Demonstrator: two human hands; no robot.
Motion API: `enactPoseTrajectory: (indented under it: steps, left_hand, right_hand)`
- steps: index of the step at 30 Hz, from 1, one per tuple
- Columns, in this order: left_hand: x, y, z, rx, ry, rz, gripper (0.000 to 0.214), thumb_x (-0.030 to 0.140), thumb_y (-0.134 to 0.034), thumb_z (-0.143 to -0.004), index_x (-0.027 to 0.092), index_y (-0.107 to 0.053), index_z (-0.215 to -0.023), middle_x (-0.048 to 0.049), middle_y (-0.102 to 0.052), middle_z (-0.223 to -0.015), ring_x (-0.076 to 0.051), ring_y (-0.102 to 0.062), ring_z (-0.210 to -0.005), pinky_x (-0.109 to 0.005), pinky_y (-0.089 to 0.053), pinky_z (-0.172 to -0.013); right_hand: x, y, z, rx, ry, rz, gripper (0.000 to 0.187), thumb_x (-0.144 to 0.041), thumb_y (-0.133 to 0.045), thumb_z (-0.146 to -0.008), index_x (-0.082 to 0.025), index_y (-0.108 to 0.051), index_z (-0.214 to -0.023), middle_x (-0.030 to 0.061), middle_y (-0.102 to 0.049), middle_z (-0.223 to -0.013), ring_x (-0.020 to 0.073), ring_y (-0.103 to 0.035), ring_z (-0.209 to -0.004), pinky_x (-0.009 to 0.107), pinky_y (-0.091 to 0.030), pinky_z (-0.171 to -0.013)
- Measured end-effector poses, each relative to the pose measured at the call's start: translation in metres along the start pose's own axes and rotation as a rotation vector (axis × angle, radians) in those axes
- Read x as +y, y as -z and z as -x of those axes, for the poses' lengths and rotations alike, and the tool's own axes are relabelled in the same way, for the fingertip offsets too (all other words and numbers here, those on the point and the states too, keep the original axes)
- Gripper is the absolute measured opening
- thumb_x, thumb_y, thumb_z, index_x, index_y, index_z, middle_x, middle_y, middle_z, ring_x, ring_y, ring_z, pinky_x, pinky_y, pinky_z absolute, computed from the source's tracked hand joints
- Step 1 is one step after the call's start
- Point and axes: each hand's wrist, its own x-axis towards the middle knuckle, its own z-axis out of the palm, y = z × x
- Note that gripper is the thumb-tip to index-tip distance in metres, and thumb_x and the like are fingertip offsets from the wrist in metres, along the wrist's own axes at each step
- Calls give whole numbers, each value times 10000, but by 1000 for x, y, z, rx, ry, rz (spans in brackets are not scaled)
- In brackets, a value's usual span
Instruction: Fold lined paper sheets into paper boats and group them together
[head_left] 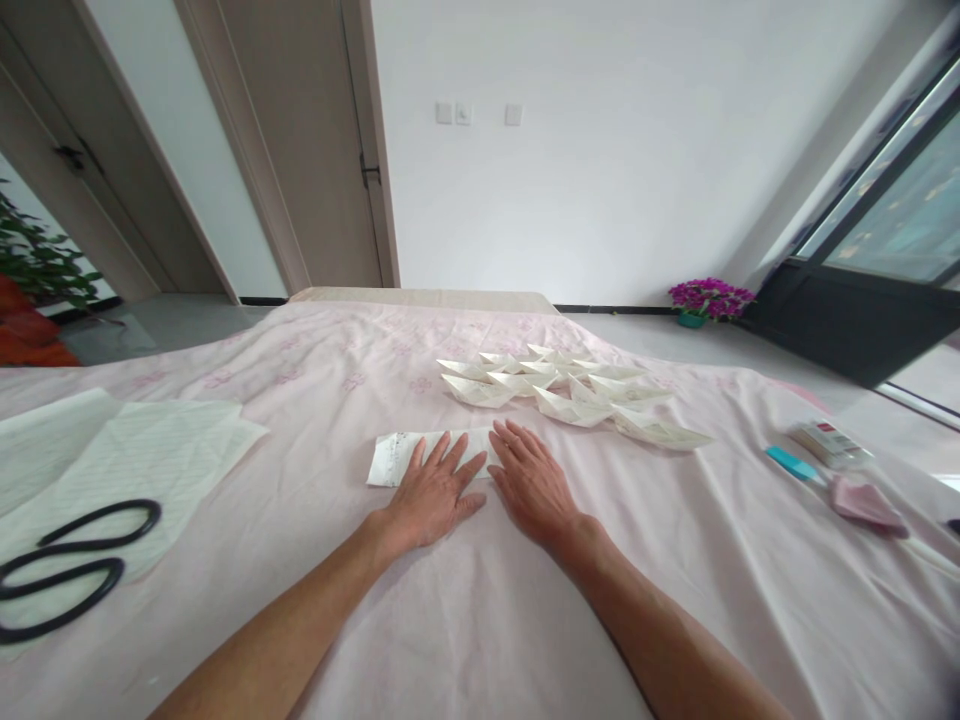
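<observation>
A folded strip of white paper [386,460] lies flat on the pink bedspread in front of me, with some print or writing at its left end. My left hand [435,492] rests palm down on its middle, fingers spread. My right hand [531,480] lies flat over its right end, which is hidden beneath the fingers. Neither hand grips anything. Just beyond my right hand stand several folded paper boats [576,405], grouped in rows.
Sheets of lined paper [165,440] lie at the left, with black-handled scissors [75,570] on top. At the right are a blue object [791,463], a clear packet [829,443] and a pink cloth item [866,503]. Magenta flowers [711,298] stand by the wall.
</observation>
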Motion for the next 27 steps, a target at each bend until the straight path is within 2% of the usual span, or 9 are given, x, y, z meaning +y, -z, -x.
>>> enactPoseTrajectory:
  steps: [2,4,8,13,18,23,27]
  left_hand:
    - [1,-1,0,2,-1,-2,593,570,-304,-972,312,-299,-1506,-108,-310,-1574,-366,-233,-1453,-641,-211,-1113]
    - [1,-1,0,13,-2,-2,588,552,-303,-979,307,-281,-1513,-106,-315,-1572,-357,-243,-1451,-628,-223,-1114]
    - [-4,-3,0,47,-15,-3,591,579,-287,-974,336,-278,-1513,-93,-348,-1559,-318,-269,-1449,-583,-227,-1131]
    - [-28,-4,6,46,3,-53,579,571,-283,-979,304,-350,-1489,-95,-328,-1568,-299,-259,-1456,-530,-230,-1147]
    - [-51,-1,13,-2,103,-94,552,499,-279,-1000,278,-322,-1504,-103,-280,-1587,-302,-243,-1462,-533,-217,-1149]
    - [-67,4,22,-50,222,-125,557,472,-270,-1003,255,-298,-1516,-125,-235,-1598,-303,-226,-1468,-527,-216,-1151]
    - [-85,4,33,-18,277,-132,551,464,-279,-1001,248,-318,-1507,-138,-275,-1581,-309,-265,-1454,-556,-244,-1131]
  right_hand:
    - [-5,-2,1,-41,138,-101,519,-302,-396,-988,-115,-381,-1472,126,-377,-1533,233,-315,-1429,413,-316,-1162]
    - [-6,-8,2,-70,187,-141,568,-354,-381,-998,-98,-318,-1501,146,-377,-1528,235,-333,-1423,423,-342,-1152]
    - [-1,-23,3,-50,132,-43,578,-392,-303,-1023,-40,-347,-1479,192,-359,-1523,276,-291,-1441,473,-303,-1166]
    - [11,-28,2,-83,55,91,606,-443,-287,-1021,-51,-366,-1476,185,-312,-1543,284,-265,-1451,480,-277,-1171]
    - [14,-26,-2,-157,-7,145,647,-468,-275,-1016,-30,-334,-1488,189,-262,-1558,288,-240,-1458,465,-251,-1179]
    - [21,-31,-2,-156,-13,147,657,-488,-260,-1010,-58,-311,-1504,167,-234,-1573,273,-219,-1466,455,-220,-1189]
    - [37,-31,-2,-173,-38,123,651,-492,-264,-1005,-86,-301,-1513,152,-259,-1573,260,-211,-1470,466,-197,-1195]
